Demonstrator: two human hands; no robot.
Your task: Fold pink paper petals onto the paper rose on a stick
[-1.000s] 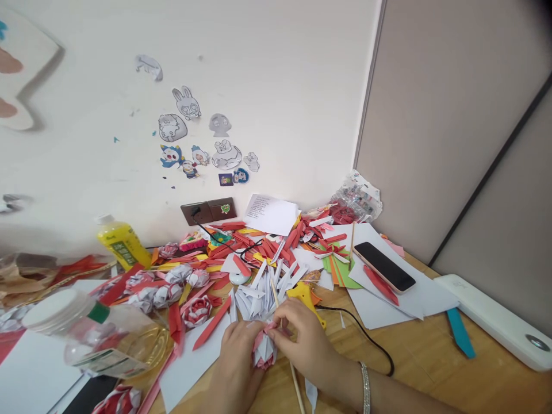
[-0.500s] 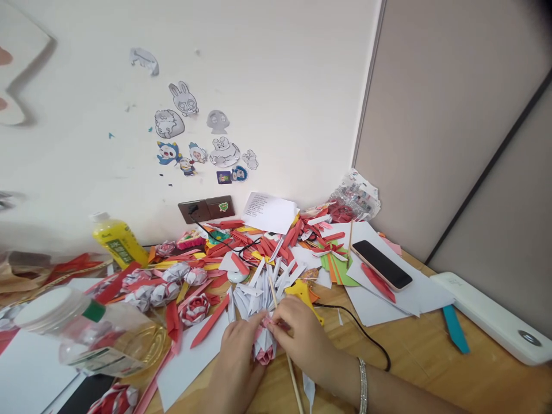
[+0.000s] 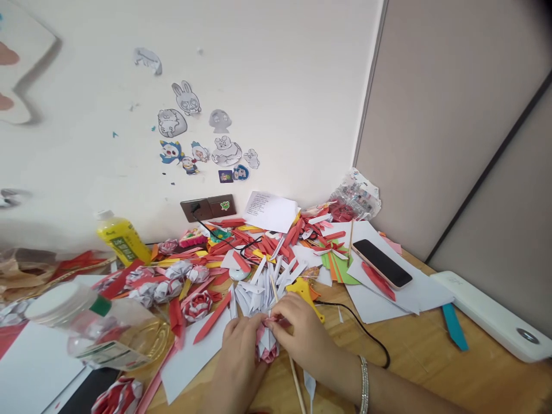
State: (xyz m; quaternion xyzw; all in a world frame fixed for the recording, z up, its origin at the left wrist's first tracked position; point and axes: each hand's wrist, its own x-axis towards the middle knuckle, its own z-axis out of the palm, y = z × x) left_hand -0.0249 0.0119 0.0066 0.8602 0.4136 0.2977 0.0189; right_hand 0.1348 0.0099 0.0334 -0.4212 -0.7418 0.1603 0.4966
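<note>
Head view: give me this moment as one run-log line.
left hand: holding paper flower | right hand: pinching its far end | wooden stick: passes beneath right hand | yellow tool: just beyond right hand

Head view, forward, down over desk (image 3: 431, 348)

A narrow, silvery bracelet (image 3: 364, 384) circles the right forearm (image 3: 401, 388) near the wrist (image 3: 348, 369), its surface broken into small, bead-like glints; that forearm is bare on both sides of it; the right hand (image 3: 302, 330) and left hand (image 3: 238, 352) are bare too.
</note>
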